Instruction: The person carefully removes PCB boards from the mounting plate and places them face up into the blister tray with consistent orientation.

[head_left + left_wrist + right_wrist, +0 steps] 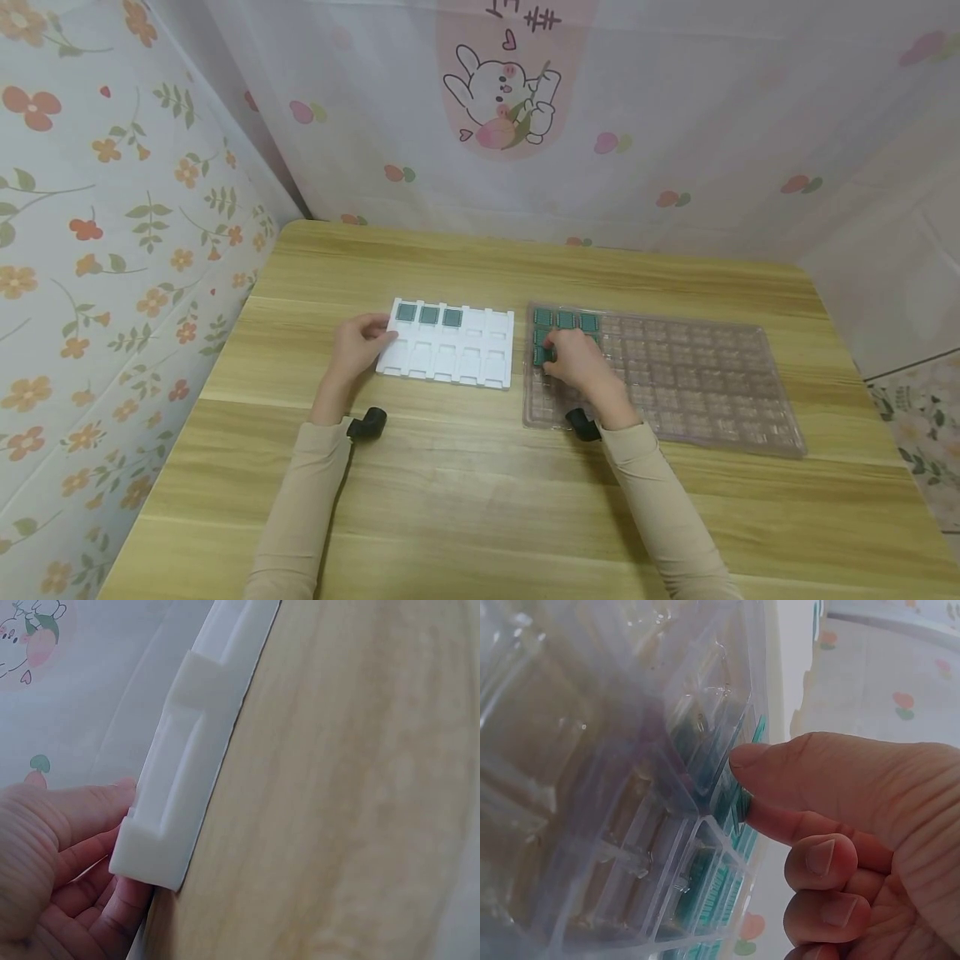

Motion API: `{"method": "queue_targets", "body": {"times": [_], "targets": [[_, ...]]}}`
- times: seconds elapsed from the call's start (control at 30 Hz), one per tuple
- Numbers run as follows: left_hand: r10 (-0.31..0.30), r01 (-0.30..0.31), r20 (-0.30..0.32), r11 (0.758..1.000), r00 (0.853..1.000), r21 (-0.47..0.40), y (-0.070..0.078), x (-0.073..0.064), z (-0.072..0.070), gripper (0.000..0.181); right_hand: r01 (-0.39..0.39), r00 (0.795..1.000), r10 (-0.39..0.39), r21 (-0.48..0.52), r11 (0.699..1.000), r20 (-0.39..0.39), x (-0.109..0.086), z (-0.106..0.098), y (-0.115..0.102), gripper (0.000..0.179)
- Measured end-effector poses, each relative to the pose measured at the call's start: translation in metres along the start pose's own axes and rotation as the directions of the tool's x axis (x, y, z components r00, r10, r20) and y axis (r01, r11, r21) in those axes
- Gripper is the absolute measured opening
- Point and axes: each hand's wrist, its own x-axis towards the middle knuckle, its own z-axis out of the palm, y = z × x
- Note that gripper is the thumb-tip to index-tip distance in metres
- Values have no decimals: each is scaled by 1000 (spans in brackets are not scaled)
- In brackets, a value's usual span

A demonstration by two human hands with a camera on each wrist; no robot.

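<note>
Head view, nearest first: two beige sleeves (296,500), two black wrist pieces (367,424). The right hand (585,362) pinches one green chip (540,357) in one clear tray (697,379); the hand hides some chips there, so their total cannot be told. The left hand (358,342) grips the left end of one ten-pocket white tray (507,350), three chips (429,315) in its far row. Beyond, one cartoon rabbit (501,87).

Table (465,508) lies free between forearms (300,508), while tray dividers (676,874) seemingly hem the right grip (577,360).
</note>
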Motion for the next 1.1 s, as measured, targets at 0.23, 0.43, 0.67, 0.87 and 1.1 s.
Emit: {"method": "queue_targets", "body": {"times": [0.23, 0.43, 0.67, 0.87, 1.1], "targets": [[0, 0, -2, 1000, 1000, -4, 1, -1, -1, 33, 4, 1000, -4, -9, 1000, 4, 0, -1, 0, 27], [9, -9, -4, 1000, 1000, 1, 1, -2, -1, 33, 6, 1000, -6, -28, 1000, 12, 0, -1, -1, 28], [10, -10, -3, 1000, 1000, 2, 1, -1, -1, 33, 13, 1000, -13, -36, 999, 6, 1, -2, -1, 27], [-6, 6, 2, 1000, 1000, -6, 1, -1, -1, 33, 7, 1000, -7, -28, 1000, 5, 1, -1, -1, 27], [5, -5, -5, 1000, 1000, -6, 1, -1, -1, 34, -2, 1000, 2, -28, 1000, 8, 2, 0, -1, 28]]}}
